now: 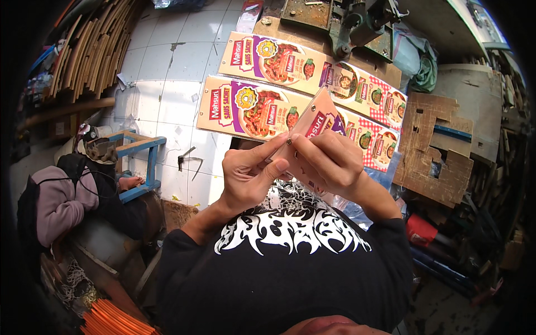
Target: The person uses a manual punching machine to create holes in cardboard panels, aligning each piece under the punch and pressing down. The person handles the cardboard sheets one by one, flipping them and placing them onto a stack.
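Note:
In front of my chest I hold a printed sign panel, tilted, with food pictures and a red label. My left hand is closed on its near left edge, thumb and fingers pinching it. With bent fingers, my right hand grips the same panel beside a small dark eyelet at the corner. Another eyelet shows at the panel's upper corner. Beyond my hands lie two long printed sign panels, a far one and a nearer one, which the held panel partly covers.
A metal press stands at the far end of the worktable. To the right is a worn wooden board with cut-outs. A blue stool and a seated person are at left. Wooden strips are stacked far left, orange strips near left.

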The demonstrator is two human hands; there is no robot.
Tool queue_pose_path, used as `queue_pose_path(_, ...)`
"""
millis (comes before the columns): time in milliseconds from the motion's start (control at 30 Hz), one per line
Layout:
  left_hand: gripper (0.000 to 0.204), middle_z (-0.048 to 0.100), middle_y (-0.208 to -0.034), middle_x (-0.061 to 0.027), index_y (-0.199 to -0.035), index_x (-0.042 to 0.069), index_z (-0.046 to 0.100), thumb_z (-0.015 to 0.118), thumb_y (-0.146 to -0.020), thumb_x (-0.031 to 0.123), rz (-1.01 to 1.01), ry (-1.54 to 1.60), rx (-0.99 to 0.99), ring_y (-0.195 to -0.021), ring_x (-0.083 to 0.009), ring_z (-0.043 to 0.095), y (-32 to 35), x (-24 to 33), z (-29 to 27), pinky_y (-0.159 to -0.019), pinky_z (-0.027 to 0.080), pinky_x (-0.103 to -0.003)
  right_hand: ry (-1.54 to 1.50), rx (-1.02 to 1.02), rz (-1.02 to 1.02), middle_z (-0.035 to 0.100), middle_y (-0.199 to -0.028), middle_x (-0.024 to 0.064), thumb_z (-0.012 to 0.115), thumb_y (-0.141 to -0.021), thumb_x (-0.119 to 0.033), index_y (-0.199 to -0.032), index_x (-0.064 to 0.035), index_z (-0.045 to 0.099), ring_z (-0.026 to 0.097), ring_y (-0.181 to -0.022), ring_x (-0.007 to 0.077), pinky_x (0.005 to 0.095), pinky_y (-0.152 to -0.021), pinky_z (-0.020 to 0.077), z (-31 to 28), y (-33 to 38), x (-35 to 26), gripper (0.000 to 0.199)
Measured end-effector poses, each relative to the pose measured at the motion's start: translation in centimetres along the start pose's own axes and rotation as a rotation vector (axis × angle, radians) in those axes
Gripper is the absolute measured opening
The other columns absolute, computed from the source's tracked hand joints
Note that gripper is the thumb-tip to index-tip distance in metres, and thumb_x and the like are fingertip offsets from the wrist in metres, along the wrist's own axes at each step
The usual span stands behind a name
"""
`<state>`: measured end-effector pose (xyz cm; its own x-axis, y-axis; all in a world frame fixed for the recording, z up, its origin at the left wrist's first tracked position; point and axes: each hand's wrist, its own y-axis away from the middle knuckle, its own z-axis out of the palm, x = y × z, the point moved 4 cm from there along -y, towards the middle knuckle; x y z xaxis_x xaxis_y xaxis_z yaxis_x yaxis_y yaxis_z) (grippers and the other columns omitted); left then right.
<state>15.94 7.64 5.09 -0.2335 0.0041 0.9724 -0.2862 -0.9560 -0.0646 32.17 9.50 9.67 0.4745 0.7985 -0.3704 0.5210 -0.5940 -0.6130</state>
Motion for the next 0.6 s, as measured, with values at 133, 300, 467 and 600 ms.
queue_pose_path(133,0.040,0.067,-0.104,-0.0195,-0.129,-0.008,0.051,0.060,-0.092,0.005,-0.043,0.044,0.005,-0.085,-0.0187,0.068,-0.4,0.3,0.5,-0.067,0.061,-0.028,-0.104,-0.002,0.176,0.049,-0.071,0.0050,0.075,-0.066,-0.005,-0.097,-0.0038,0.064,0.052,-0.054,0.0189,0.0314,-0.046,0.0424,-0.5,-0.4,1.0,0.033)
queue_pose_path(300,0.032,0.067,-0.105,-0.0180,-0.120,-0.008,0.051,0.060,-0.093,0.007,-0.145,0.158,0.118,-0.092,-0.0175,0.067,-1.4,0.3,0.6,-0.075,0.058,-0.028,-0.043,0.268,0.172,0.060,-0.075,0.0073,0.073,-0.069,0.009,-0.096,-0.0010,0.067,0.057,-0.057,0.0158,0.0265,-0.050,0.0461,-2.2,-0.3,1.6,0.029)
queue_pose_path(467,0.031,0.067,-0.104,-0.0168,-0.117,-0.007,0.052,0.061,-0.094,0.011,-0.152,0.199,0.089,-0.090,-0.0155,0.066,-1.1,-0.2,-0.2,-0.074,0.056,-0.026,-0.131,0.546,0.363,0.061,-0.081,0.0069,0.071,-0.076,0.011,-0.096,0.0018,0.067,0.058,-0.069,0.0106,0.0205,-0.060,0.0470,-5.9,1.3,4.5,0.022)
queue_pose_path(600,0.029,0.067,-0.104,-0.0144,-0.116,-0.007,0.056,0.060,-0.094,0.011,-0.189,0.225,0.052,-0.091,-0.0144,0.064,-1.2,-0.6,-0.9,-0.079,0.052,-0.026,-0.619,0.519,0.679,0.061,-0.082,0.0048,0.065,-0.086,0.002,-0.101,0.0033,0.064,0.057,-0.068,0.0082,0.0202,-0.060,0.0457,-7.0,2.5,7.9,0.015)
